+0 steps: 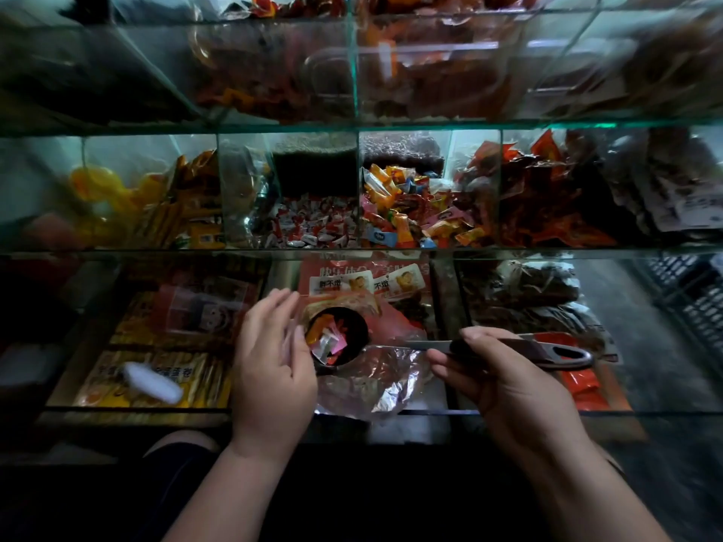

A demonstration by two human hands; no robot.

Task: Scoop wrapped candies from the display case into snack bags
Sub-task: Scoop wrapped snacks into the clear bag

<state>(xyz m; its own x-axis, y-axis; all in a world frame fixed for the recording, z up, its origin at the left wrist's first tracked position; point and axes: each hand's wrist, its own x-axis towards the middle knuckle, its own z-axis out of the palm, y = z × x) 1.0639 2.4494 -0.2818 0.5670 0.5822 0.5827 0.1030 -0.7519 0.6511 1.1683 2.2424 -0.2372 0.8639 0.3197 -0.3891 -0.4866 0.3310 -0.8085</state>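
Hung level over the near edge of the display case (645, 412), above a crinkled clear snack bag (371, 385): a dark, round-bowled scoop (358, 332) loaded with orange, pink and silver wrapped candies (326, 340). Was backed by red packets (364, 283) and screened along the bowl's left rim by the left hand (274, 365), fingers loosely straight. Ran lengthwise along that edge, bowl pointing left and handle right, with the right hand (504, 385) fingers curled round the handle.

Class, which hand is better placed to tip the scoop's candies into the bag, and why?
Right. The right hand grips the scoop by its handle, with the candies in it over the bag; the left hand lies beside the scoop, fingers straight.
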